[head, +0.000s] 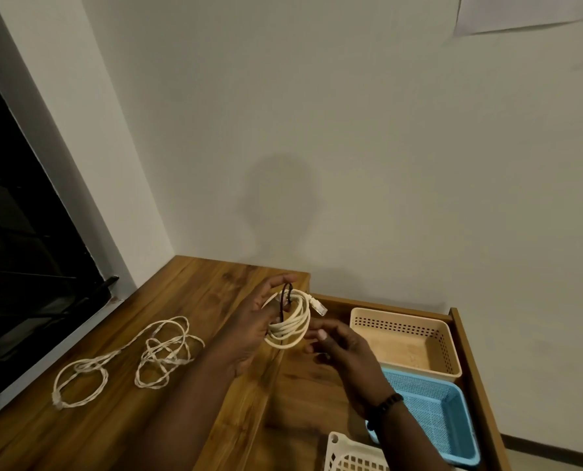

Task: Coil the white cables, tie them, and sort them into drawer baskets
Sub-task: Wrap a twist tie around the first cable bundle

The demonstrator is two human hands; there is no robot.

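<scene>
A: Nearest, bottom centre: white lattice plastic basket (351, 453), then blue mesh basket (433, 413) and beige perforated basket (405, 341) sitting in the open wooden drawer (470, 351).

B: Hands?

A: Left hand (249, 328) is gripping the coiled white round cable (290, 321) mid-frame, thin dark tie (285, 297) looping it. Right hand (337, 341) is hovering just beside, fingers loosely curled, holding nothing.

B: Handling?

A: Looking light, springy; pinch at the tie. Loose white braided cable (130, 355) is lying lower left.
</scene>
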